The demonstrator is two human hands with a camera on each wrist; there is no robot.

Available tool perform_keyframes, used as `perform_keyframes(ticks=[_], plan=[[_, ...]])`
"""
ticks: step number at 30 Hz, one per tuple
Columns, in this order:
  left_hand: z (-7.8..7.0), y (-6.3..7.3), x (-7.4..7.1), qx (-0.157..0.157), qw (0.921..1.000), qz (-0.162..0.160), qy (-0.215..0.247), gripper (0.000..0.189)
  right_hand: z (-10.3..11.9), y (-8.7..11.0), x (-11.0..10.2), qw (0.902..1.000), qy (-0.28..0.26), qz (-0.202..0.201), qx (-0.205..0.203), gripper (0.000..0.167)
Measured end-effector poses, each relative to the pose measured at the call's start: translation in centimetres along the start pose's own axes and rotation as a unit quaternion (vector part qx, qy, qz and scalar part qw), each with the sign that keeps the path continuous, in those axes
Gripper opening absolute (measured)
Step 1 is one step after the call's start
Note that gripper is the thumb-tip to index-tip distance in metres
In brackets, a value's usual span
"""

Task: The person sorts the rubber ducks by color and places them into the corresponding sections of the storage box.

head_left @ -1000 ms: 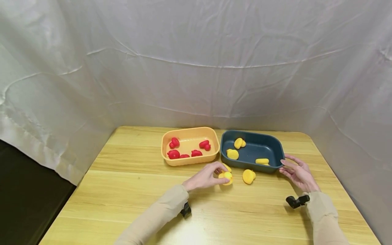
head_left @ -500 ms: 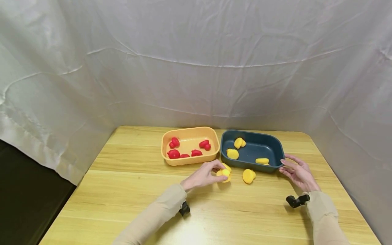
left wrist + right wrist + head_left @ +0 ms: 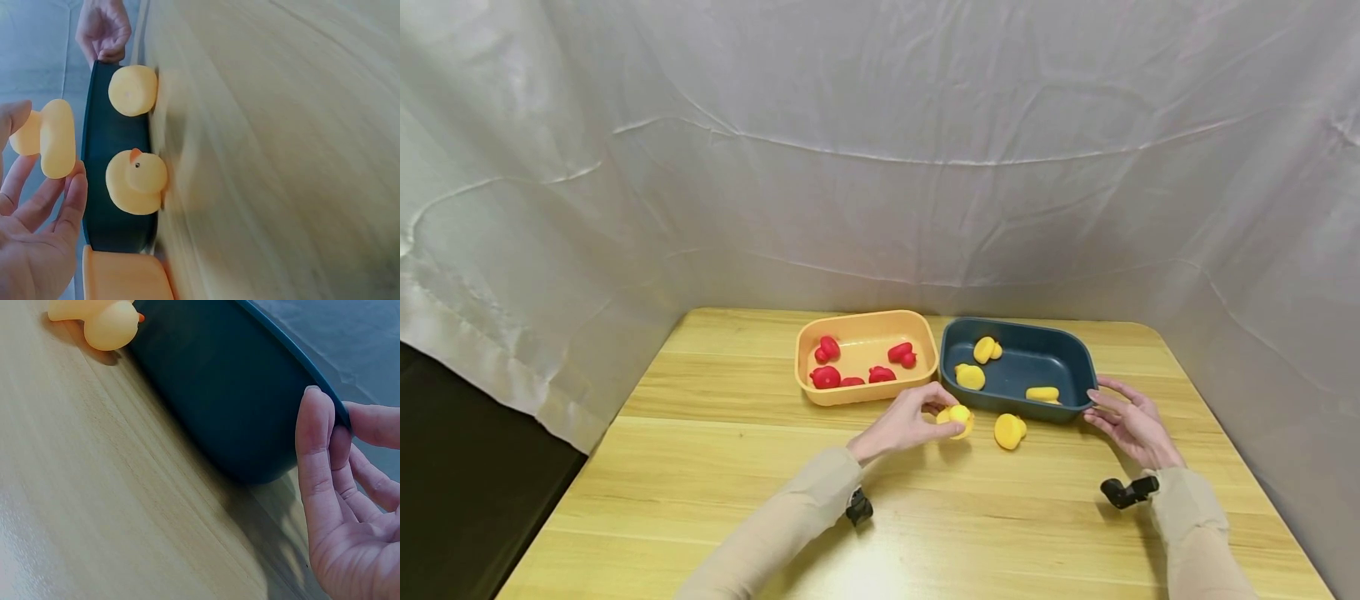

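Note:
My left hand (image 3: 913, 418) holds a yellow rubber duck (image 3: 57, 139) between thumb and fingers, raised in front of the dark blue tray (image 3: 1022, 354). In the left wrist view a second duck (image 3: 136, 181) sits on the table by the tray's near wall; the head view has it hidden behind the held one. Farther right lies another yellow duck (image 3: 1009, 432) on its side. My right hand (image 3: 1131, 425) pinches the tray's right rim, thumb and fingers on either side in the right wrist view. Inside the tray are yellow ducks (image 3: 970, 377).
An orange tray (image 3: 867, 398) with several red ducks (image 3: 825, 377) stands close against the blue tray's left side. Both are near the back of the wooden table (image 3: 715, 467). Grey-white curtains (image 3: 880, 167) surround the table at the back and sides.
My left hand has lifted the held duck a little and moved it toward the blue tray, covering the duck behind it in the head view. The right hand has stayed at the rim.

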State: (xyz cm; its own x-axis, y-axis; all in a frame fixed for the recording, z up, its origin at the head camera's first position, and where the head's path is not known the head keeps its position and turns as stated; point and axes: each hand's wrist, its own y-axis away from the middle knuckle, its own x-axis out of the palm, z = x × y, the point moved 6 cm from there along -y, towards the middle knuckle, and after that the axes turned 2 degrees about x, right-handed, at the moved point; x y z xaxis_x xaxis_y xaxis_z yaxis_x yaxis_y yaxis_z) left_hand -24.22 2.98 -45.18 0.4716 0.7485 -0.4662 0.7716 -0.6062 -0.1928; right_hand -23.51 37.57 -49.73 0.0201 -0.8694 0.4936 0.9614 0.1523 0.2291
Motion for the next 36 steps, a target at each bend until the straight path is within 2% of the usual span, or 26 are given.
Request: perform_keyframes(ticks=[14, 19, 24, 36], plan=[[-0.9, -2.1, -0.1, -0.006, 0.9996, -0.021, 0.015, 0.034, 0.0, -0.1, 0.0, 1.0000, 0.001, 0.005, -0.003, 0.030], [-1.2, -2.9, -0.1, 0.000, 0.9994, -0.022, 0.026, 0.032, -0.1, -0.1, 0.0, 1.0000, 0.001, 0.004, -0.003, 0.030], [-1.4, -3.8, -0.3, -0.009, 0.9992, -0.023, 0.032, 0.033, 0.0, -0.1, 0.0, 1.0000, 0.002, 0.003, -0.005, 0.030], [-1.7, -5.8, -0.2, -0.015, 0.9995, -0.019, 0.019, 0.036, -0.1, -0.1, -0.1, 1.0000, 0.004, 0.004, -0.004, 0.030]])
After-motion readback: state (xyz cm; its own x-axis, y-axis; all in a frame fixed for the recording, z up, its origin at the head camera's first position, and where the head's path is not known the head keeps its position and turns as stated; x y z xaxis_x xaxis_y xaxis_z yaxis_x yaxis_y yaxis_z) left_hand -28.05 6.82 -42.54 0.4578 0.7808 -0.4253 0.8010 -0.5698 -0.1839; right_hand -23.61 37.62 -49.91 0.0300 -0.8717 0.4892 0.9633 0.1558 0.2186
